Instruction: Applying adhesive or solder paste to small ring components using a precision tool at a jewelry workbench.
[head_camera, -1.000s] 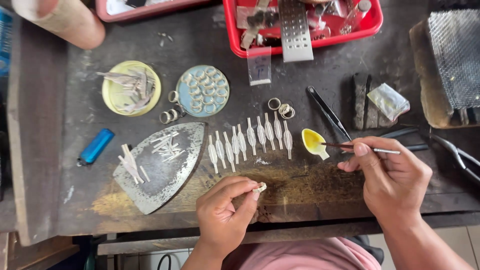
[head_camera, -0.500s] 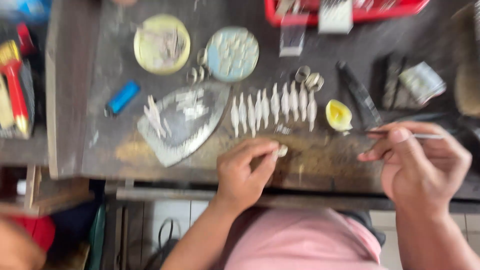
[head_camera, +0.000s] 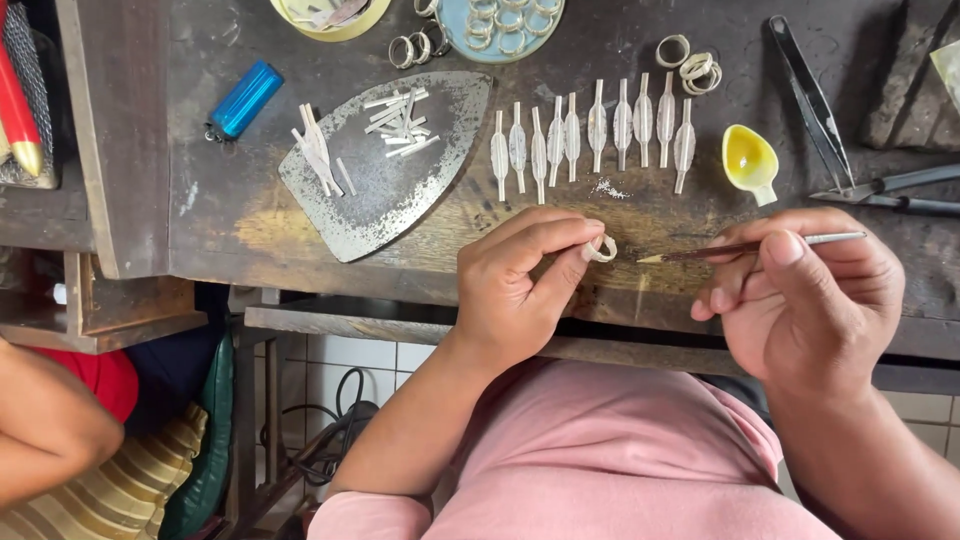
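Observation:
My left hand (head_camera: 525, 285) pinches a small silver ring (head_camera: 601, 248) between thumb and forefinger, just above the front edge of the dark wooden bench (head_camera: 200, 200). My right hand (head_camera: 805, 300) holds a thin brush (head_camera: 745, 247) like a pen, its pointed tip a short gap to the right of the ring. Beyond the hands lies a row of several flat silver leaf-shaped pieces (head_camera: 595, 135). A small yellow spoon-shaped dish (head_camera: 750, 160) sits right of that row.
A grey iron-shaped metal plate (head_camera: 385, 180) carries silver strips. A blue lighter (head_camera: 243, 98), loose rings (head_camera: 690, 62), a blue dish of rings (head_camera: 500, 20), a yellow dish (head_camera: 330, 15) and black tweezers (head_camera: 815, 100) lie further back. Another person's arm (head_camera: 50, 425) is at lower left.
The view has shifted down and closer, so the bench fills the top. Both hands stay at the front edge; the brush tip now points at the ring.

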